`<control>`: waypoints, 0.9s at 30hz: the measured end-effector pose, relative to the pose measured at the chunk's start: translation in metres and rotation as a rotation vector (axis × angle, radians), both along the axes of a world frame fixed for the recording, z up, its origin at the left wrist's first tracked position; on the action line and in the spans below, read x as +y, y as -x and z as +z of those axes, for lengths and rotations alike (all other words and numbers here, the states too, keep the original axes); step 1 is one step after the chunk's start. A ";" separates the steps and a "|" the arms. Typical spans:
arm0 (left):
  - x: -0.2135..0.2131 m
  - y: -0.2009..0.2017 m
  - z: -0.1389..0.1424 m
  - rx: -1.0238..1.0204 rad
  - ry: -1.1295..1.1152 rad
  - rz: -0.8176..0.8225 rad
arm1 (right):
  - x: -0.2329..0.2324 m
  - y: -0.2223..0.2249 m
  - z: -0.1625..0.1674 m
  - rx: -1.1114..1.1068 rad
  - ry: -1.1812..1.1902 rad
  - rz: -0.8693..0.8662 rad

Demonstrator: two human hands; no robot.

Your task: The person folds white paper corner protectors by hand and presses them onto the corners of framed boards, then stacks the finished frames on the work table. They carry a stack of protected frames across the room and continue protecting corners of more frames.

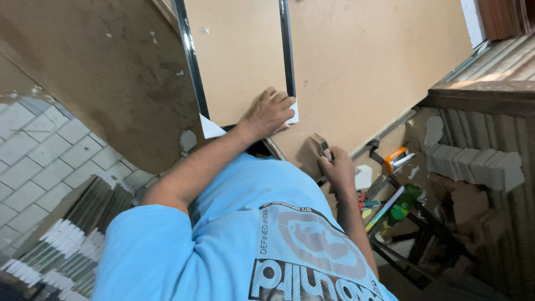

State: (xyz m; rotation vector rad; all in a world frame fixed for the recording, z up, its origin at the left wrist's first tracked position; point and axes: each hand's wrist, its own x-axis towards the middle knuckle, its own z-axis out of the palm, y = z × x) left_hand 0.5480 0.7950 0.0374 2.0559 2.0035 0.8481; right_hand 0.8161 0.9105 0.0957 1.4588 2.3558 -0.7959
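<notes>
**Left hand flat on the framed board, right hand closed on a small tool**

The person leans over a tan tabletop (362, 61), blue shirt (239, 239) filling the lower view. The left hand (268, 113) lies palm down on the near edge of a pale board (239, 56), its fingers (283, 102) stretched forward and held close together, pressing on the surface. Dark, glossy metal strips (191, 61) run along both long sides of this board, and a white corner piece (210, 127) sticks out at its lower left corner; a second white corner shows just beside the left fingertips.

The right hand (336, 167) sits lower, near the tabletop's edge and just beside the body. Its fingers curl shut around a small brownish object (320, 146), partly hidden; what kind of tool it is cannot be told.

To the right, below the tabletop, lie an orange-and-white item (397, 158), a green bottle (405, 202) and loose cardboard scraps (471, 209). At lower left, a stack of grey strips (72, 239) with white ends rests on a tiled floor (39, 161).
</notes>
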 end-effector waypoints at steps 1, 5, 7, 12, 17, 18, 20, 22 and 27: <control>-0.004 0.007 0.004 0.014 -0.047 -0.006 | 0.000 0.005 0.002 -0.057 0.007 0.059; -0.008 0.016 0.010 -0.027 0.064 -0.069 | 0.000 0.028 0.005 -0.154 0.006 0.252; -0.009 0.015 0.008 -0.030 0.058 -0.047 | -0.001 0.042 0.009 -0.113 0.005 0.302; -0.010 0.012 0.000 -0.091 0.056 -0.020 | -0.012 0.077 0.015 -0.006 0.009 0.289; -0.010 0.014 -0.004 -0.086 0.118 0.002 | -0.021 0.094 0.011 0.030 -0.032 0.291; -0.010 0.015 -0.004 -0.082 0.128 -0.001 | -0.022 0.094 0.009 0.060 -0.033 0.292; -0.011 0.017 -0.004 -0.080 0.149 -0.010 | -0.023 0.092 0.003 0.048 -0.022 0.251; -0.013 0.019 -0.004 -0.084 0.127 -0.006 | -0.026 0.091 -0.005 0.095 -0.065 0.255; -0.016 0.023 -0.006 -0.153 0.062 0.013 | -0.030 0.086 -0.030 0.135 -0.185 0.303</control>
